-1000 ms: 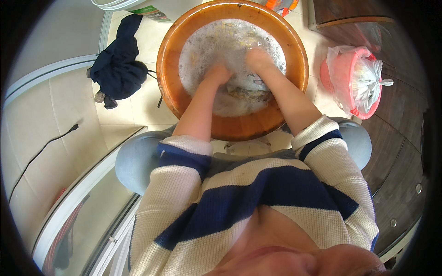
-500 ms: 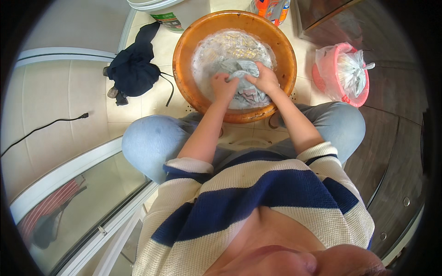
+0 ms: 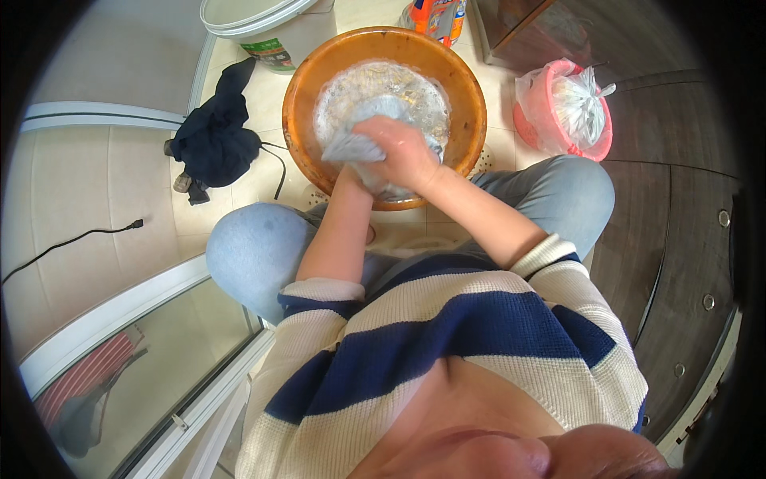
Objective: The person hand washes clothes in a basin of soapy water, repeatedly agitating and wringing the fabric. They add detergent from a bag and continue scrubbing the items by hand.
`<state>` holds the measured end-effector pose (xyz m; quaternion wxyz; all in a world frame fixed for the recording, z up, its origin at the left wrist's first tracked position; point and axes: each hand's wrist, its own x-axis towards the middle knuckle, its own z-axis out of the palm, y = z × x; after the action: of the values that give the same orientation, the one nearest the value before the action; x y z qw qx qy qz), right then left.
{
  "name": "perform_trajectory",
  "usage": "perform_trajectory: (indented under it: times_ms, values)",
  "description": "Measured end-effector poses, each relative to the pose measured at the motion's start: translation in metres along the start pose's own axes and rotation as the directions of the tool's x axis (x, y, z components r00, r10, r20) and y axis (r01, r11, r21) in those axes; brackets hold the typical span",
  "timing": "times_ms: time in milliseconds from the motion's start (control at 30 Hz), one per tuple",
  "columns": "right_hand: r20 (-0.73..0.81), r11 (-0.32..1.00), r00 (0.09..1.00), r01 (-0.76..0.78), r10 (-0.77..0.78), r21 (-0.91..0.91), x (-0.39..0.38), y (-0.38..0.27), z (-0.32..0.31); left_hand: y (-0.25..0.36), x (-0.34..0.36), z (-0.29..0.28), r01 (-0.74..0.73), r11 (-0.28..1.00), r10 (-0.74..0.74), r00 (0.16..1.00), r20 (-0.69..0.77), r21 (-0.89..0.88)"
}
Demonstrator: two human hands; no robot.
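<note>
An orange-brown basin (image 3: 467, 112) holds foamy water (image 3: 423, 100). My right hand (image 3: 399, 156) is closed on a wet, pale grey-blue cloth (image 3: 351, 145), lifted over the left part of the water. My left hand (image 3: 355, 178) is under that cloth and my right hand; its fingers are hidden, so I cannot tell what they grip. More wet fabric shows below my hands inside the basin.
A white bucket (image 3: 311, 32) and orange package (image 3: 431, 17) stand behind. Dark clothing (image 3: 215, 136) and a cable (image 3: 112, 227) lie left. A pink bucket (image 3: 531, 120) with bags is right, beside dark cabinets (image 3: 670, 263). My knees flank the basin.
Both hands were submerged, then held bunched cloth low in the basin. Now my right hand has swung left and up with the cloth, covering my left hand.
</note>
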<state>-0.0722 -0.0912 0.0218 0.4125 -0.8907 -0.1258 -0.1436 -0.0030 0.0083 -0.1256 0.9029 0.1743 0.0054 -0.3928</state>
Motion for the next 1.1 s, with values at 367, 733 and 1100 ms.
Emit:
perform_trajectory:
  times_ms: [367,733,1100]
  values:
    - [0.224,0.794,0.764,-0.6,0.605,-0.1,-0.033,0.164,-0.003,0.024,-0.003,0.073,-0.186,0.717,0.558,0.73,-0.394,0.672]
    - [0.426,0.609,0.758,-0.651,0.494,0.453,-0.012,0.117,-0.019,0.031,-0.009,0.099,-0.193,0.763,0.427,0.867,-0.256,0.617]
    - [-0.01,0.176,0.445,-0.333,0.895,0.926,-0.018,0.144,-0.058,0.047,-0.011,0.0,0.11,0.516,0.595,0.668,-0.447,0.85]
